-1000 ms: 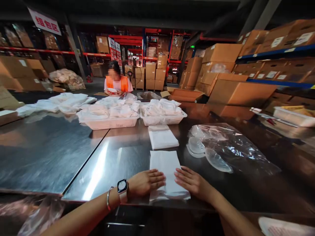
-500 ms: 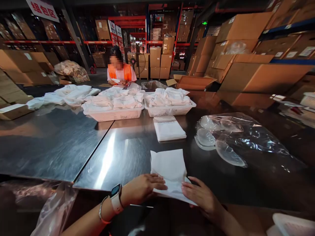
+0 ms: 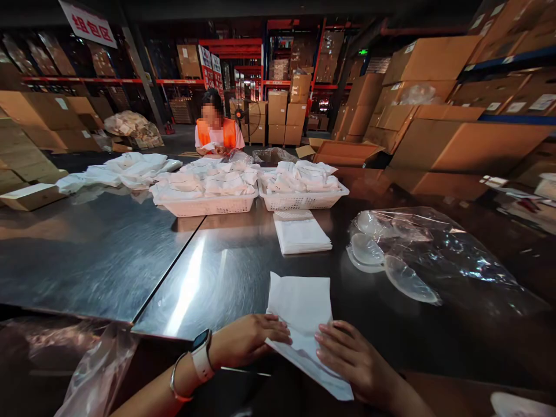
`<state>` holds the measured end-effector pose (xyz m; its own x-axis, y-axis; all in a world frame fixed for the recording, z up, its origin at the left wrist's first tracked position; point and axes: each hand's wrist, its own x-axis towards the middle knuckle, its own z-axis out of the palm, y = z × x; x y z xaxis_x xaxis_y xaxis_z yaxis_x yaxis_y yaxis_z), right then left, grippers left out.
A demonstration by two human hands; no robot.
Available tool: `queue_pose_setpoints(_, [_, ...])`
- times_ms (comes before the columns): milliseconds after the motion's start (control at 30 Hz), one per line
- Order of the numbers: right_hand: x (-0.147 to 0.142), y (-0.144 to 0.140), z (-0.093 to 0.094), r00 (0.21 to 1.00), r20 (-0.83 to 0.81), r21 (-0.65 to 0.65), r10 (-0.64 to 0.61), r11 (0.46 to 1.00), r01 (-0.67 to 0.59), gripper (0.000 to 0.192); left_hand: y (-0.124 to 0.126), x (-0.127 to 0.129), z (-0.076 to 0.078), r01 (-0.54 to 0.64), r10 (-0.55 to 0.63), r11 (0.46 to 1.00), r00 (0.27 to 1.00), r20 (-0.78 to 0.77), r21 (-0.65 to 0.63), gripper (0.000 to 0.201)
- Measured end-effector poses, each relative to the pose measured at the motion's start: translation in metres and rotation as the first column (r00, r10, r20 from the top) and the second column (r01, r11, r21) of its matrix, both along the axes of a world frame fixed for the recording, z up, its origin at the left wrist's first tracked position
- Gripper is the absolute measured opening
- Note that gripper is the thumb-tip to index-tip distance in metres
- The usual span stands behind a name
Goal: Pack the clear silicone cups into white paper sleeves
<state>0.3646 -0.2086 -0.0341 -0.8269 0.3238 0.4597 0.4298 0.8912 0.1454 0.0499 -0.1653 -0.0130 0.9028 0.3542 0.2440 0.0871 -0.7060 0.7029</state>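
A thin, flat white bag (image 3: 299, 298) lies at the near edge of the table, its near end loose and slanting down past the edge. My left hand (image 3: 254, 339) rests at its left side, fingers stretched out flat on it. Across its right side lie the fingers of my right hand (image 3: 345, 353), extended and slightly bent. Neither hand visibly pinches the bag, and both thumbs are mostly hidden. Just beyond, a stack of similar flat white pieces (image 3: 303, 234) sits on the table.
Two white baskets (image 3: 208, 208) heaped with white packets stand at the back of the metal table (image 3: 108, 255). Clear plastic film (image 3: 460, 249) and translucent curved pieces (image 3: 410, 280) lie to the right. A person in an orange vest (image 3: 228, 133) works across the table, holding something white.
The bag's near end has swung down and toward me, showing more of its length. My left hand has shifted slightly left; the right fingers have moved a little lower. The head view has tilted slightly.
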Motion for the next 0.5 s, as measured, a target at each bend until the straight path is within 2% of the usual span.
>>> queue_pose_setpoints(100, [-0.014, -0.007, -0.011, 0.967, -0.256, -0.104, 0.002, 0.994, -0.030, 0.026, -0.007, -0.001, 0.002, -0.022, 0.023, 0.999, 0.999, 0.029, -0.050, 0.050])
queue_pose_setpoints(133, [-0.020, -0.010, -0.012, 0.933, -0.354, -0.191, -0.068, 0.982, -0.001, 0.032, -0.012, -0.001, 0.001, -0.074, 0.076, 0.994, 0.997, 0.029, -0.082, 0.053])
queue_pose_setpoints(167, [-0.026, -0.014, -0.014, 0.881, -0.435, -0.299, -0.188, 0.953, 0.056, 0.040, -0.017, 0.001, -0.002, -0.164, 0.168, 0.980, 0.985, 0.023, -0.116, 0.057])
queue_pose_setpoints(200, [-0.032, -0.018, -0.014, 0.808, -0.478, -0.415, -0.345, 0.899, 0.138, 0.047, -0.022, 0.004, -0.006, -0.285, 0.289, 0.948, 0.957, 0.013, -0.145, 0.061])
queue_pose_setpoints(267, [-0.043, -0.024, -0.015, 0.611, -0.467, -0.601, -0.639, 0.736, 0.310, 0.055, -0.033, 0.013, -0.019, -0.549, 0.558, 0.816, 0.830, 0.002, -0.181, 0.065])
queue_pose_setpoints(333, [-0.051, -0.027, -0.017, 0.439, -0.450, -0.672, -0.777, 0.619, 0.406, 0.058, -0.042, 0.026, -0.034, -0.732, 0.752, 0.650, 0.659, 0.031, -0.204, 0.063])
queue_pose_setpoints(433, [-0.058, -0.024, -0.019, 0.312, -0.470, -0.690, -0.826, 0.564, 0.454, 0.062, -0.047, 0.043, -0.052, -0.869, 0.895, 0.444, 0.440, 0.072, -0.216, 0.056])
queue_pose_setpoints(500, [-0.060, -0.020, -0.020, 0.273, -0.479, -0.684, -0.834, 0.549, 0.480, 0.062, -0.046, 0.048, -0.057, -0.903, 0.929, 0.369, 0.362, 0.071, -0.219, 0.052])
